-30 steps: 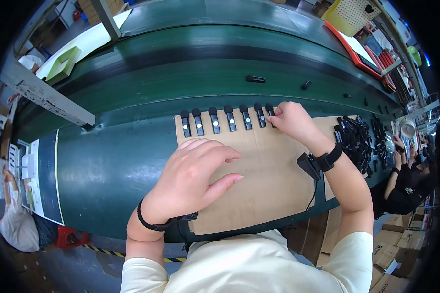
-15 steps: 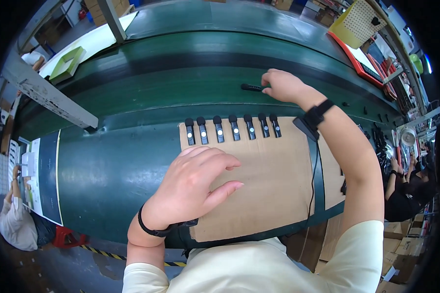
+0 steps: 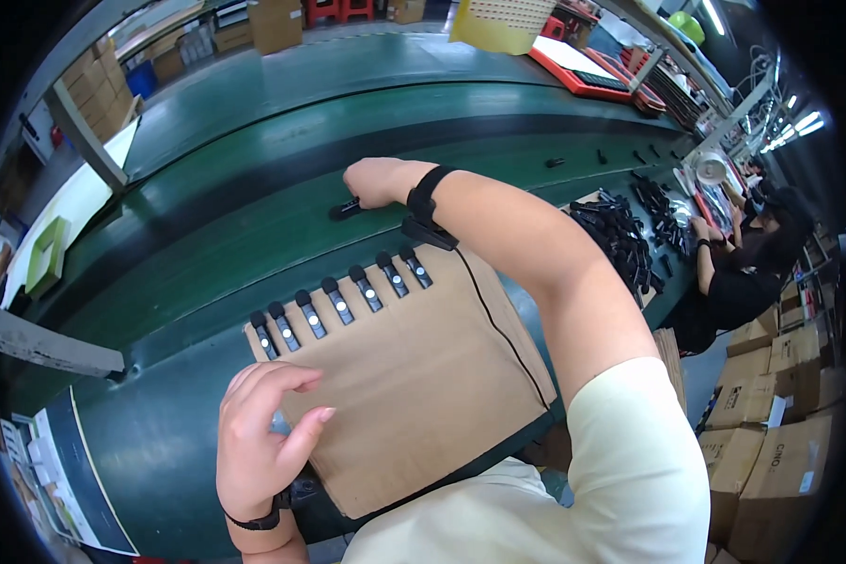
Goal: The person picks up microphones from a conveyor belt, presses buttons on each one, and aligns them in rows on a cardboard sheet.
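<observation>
Across the far half, from left to right, a long green belt (image 3: 271, 218). On the near side, running alongside, a green table (image 3: 174, 409). At near right, beyond the table edge, stacked cardboard boxes (image 3: 747, 428). Farther along on the right, a co-worker (image 3: 743, 282) in a black top, arms toward the table. In the middle of the table, tilted, a flat cardboard sheet (image 3: 423, 395). Just beyond, to the right, a heap of black pieces (image 3: 616, 244). Along the far edge of the sheet, a slanting row of seven black devices (image 3: 338, 302), side by side, each with a rounded head and a pale dot. Over the far belt, the right hand (image 3: 378, 181), fingers curled downward. At the left edge of the sheet, the left hand (image 3: 265, 423), thumb and fingers spread apart. On the right wrist, a black strap (image 3: 425, 193). On the belt, right at the right fingertips, a single black device (image 3: 343, 211), rounded head leftward; pinched or merely touched, impossible to tell.
</observation>
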Motion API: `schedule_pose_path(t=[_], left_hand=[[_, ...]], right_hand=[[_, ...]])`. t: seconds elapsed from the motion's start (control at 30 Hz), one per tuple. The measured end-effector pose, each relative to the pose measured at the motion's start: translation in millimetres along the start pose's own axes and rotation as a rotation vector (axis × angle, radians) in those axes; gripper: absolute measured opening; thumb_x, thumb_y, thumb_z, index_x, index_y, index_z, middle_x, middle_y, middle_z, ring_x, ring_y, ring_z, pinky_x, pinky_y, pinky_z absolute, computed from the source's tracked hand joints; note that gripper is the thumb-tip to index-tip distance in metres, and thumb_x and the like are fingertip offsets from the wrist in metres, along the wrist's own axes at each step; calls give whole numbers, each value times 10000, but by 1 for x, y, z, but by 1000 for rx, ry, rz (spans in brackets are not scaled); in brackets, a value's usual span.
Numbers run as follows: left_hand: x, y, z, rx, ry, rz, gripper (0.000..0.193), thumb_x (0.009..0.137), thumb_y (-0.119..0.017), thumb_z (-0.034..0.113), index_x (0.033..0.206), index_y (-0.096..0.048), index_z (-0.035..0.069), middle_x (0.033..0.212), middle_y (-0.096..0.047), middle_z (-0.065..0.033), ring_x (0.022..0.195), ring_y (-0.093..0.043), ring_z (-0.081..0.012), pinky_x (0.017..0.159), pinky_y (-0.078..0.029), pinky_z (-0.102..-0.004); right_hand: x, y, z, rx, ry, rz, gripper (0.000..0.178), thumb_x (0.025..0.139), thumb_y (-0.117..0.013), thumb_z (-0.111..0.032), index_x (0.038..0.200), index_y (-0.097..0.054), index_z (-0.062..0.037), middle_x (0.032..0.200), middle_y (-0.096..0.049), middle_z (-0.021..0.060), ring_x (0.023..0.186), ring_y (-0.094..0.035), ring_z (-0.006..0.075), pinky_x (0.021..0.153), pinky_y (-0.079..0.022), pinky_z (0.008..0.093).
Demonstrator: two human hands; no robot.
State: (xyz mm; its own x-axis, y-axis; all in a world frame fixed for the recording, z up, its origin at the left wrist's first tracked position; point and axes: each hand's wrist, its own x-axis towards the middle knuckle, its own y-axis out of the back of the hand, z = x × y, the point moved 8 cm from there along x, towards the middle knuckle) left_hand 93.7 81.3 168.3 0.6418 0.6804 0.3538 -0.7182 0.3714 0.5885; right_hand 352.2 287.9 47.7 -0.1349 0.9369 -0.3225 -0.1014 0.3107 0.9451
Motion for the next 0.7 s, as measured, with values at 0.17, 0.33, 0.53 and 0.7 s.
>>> schedule_pose_path(t=[0.17,0.33,0.53,0.7], left_hand=[[-2,5,3,19,8,93,320,691,-755,74,987,-654,10,972,-652,-142,912,-625,-308,847,-478,-379],[5,4,16,91,-3,311,343,706,-746,67,1030,-655,4,1097,-629,-168,1015,-608,-316,928,-470,-389],[-1,-26,6,-128,22,38,330,716,-741,52,1030,-657,-2,1001,-664,-151,967,-636,-305,958,-466,-416],[-3,-37,16,-146,-66,43,306,701,-759,41,987,-661,-3,874,-683,-122,869,-657,-290,943,-478,-443]], right_hand=[[-78,54,-28,381,199,231,196,794,-696,-149,948,-665,-32,824,-675,123,804,-661,284,720,-521,371],[-185,52,-80,986,392,301,166,817,-712,-85,957,-643,-29,770,-647,64,725,-636,152,657,-516,296],[-278,32,-121,990,453,652,224,801,-740,-50,996,-635,-18,910,-633,84,755,-637,182,653,-519,314],[-306,27,-123,1097,408,802,288,782,-745,-7,1049,-639,15,916,-639,104,763,-637,201,664,-520,323]])
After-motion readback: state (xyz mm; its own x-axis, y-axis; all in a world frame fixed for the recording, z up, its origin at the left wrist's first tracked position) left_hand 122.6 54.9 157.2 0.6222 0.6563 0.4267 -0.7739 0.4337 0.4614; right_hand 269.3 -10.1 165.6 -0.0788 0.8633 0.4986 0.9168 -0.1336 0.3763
